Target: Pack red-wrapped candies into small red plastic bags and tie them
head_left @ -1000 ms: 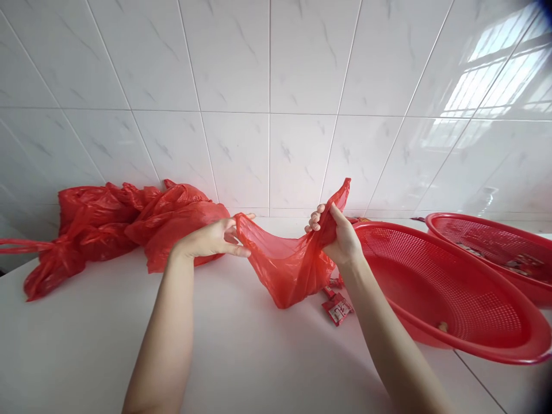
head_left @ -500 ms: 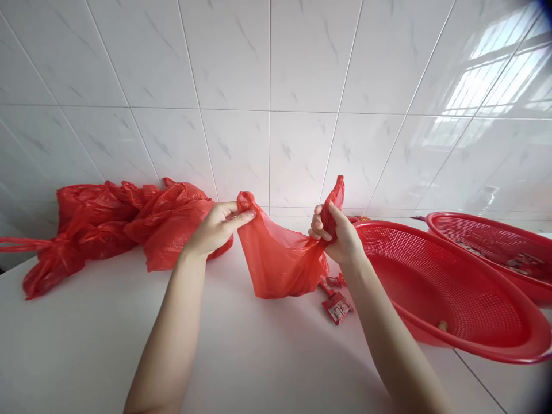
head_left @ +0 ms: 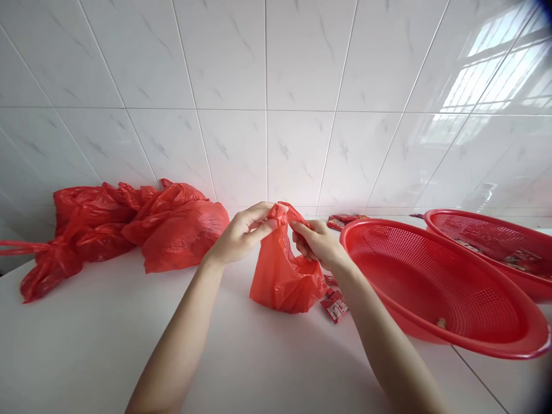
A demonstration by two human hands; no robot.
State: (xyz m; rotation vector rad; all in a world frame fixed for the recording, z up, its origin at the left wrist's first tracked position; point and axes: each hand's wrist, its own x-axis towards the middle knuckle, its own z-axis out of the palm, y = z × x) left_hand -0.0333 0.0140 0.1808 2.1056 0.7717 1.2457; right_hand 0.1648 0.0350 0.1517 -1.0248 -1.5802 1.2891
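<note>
A thin red plastic bag hangs between my hands over the white table, its lower part slumped low. My left hand pinches the bag's upper left end between thumb and fingers. Close beside it, my right hand grips the other end, fingers curled round the twisted plastic. Small red packets lie on the table just right of the bag, partly hidden by it and by my right forearm. What the bag contains, if anything, cannot be seen.
Several filled red bags are heaped at the back left. On the right stands a red perforated basket with a small light piece inside. Behind it, a second red basket holds packets. More packets lie near the tiled wall.
My hands have come together, the right one moving left and down and the left one slightly right. The bag's two ends now meet, and its stretched edge has folded into a loop.
</note>
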